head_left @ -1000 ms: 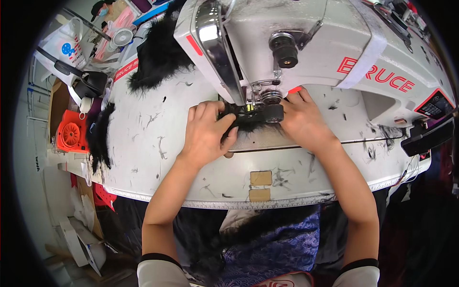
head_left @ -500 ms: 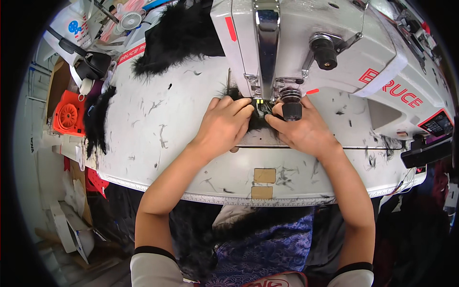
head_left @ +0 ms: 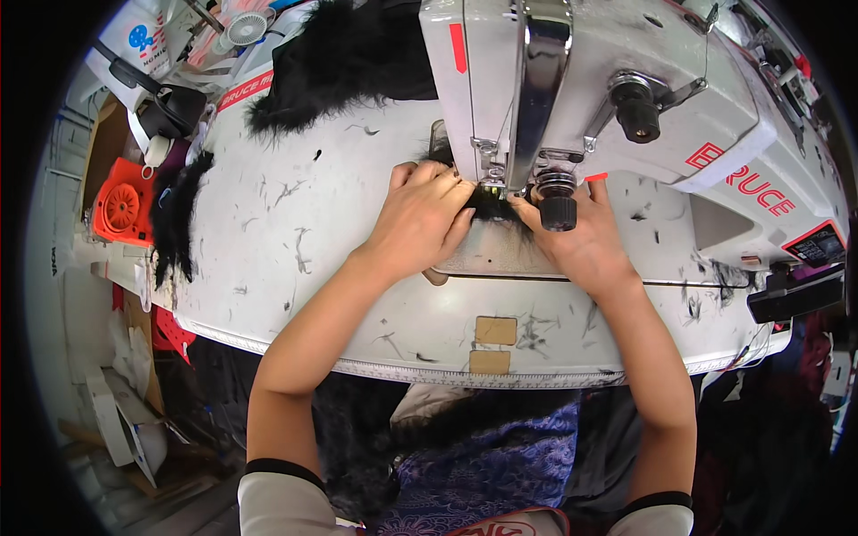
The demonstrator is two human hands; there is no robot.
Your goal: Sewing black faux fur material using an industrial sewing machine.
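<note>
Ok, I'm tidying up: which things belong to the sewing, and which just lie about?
In use: white sewing machine; black fluffy piece between left hand and right hand.

Apparently lying about: orange object; small white fan; black fluffy strip at table's left.

Passable: white sewing table (head_left: 259, 179) left of left hand (head_left: 418, 214), flat fluff scraps (head_left: 301, 253); also table front between forearms (head_left: 322, 330). Blocked: sewing machine head (head_left: 487, 89) beyond hands, tension knob (head_left: 558, 213) overlapping right hand (head_left: 583, 241) in view, black fluffy fabric (head_left: 349, 58) back left.

Short pale sleeves (head_left: 281, 504) end in black bands (head_left: 286, 469); the shirt front (head_left: 542, 522) seems red-marked.
</note>
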